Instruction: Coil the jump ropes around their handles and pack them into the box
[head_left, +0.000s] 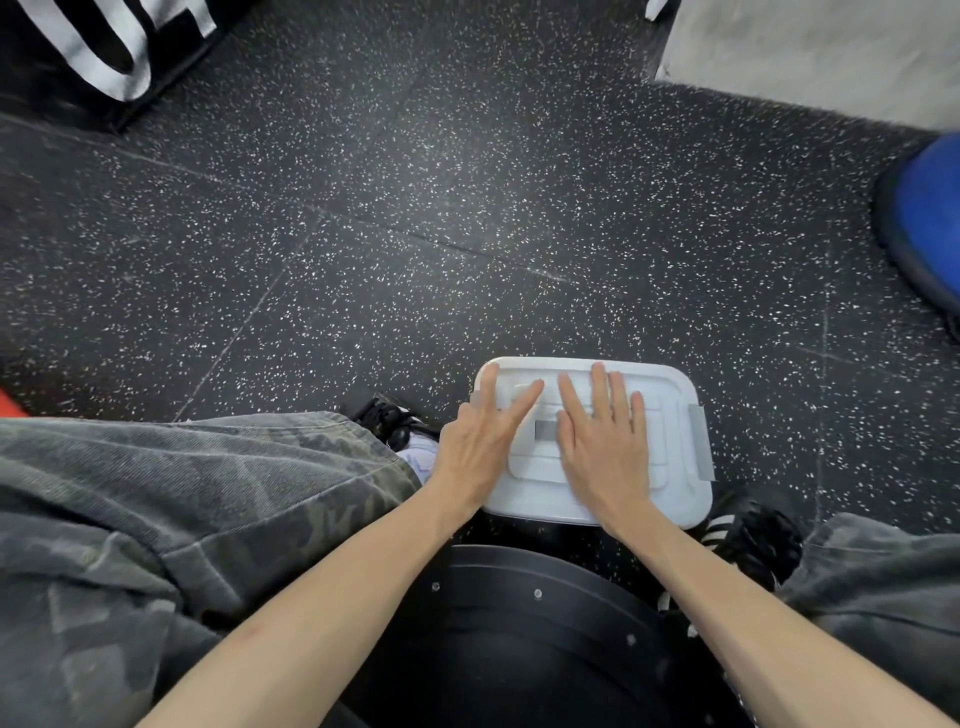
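Pressing: I am flattening both hands on the lid (670, 395) of the white box (597, 506), sitting on the floor (415, 208) between my feet.
Hands: left hand (480, 441) and right hand (605, 447) lying spread, gripping nothing.
Ropes: not showing; presumably inside.
Risk: uneven pressing could be leaving the grey side latch (700, 441) unseated, or trapping rope under the rim.

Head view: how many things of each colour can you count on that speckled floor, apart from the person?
White: 1, the box under the left hand and right hand
Blue: 1, the cushion
Black-and-white: 1, the bag
Total: 3
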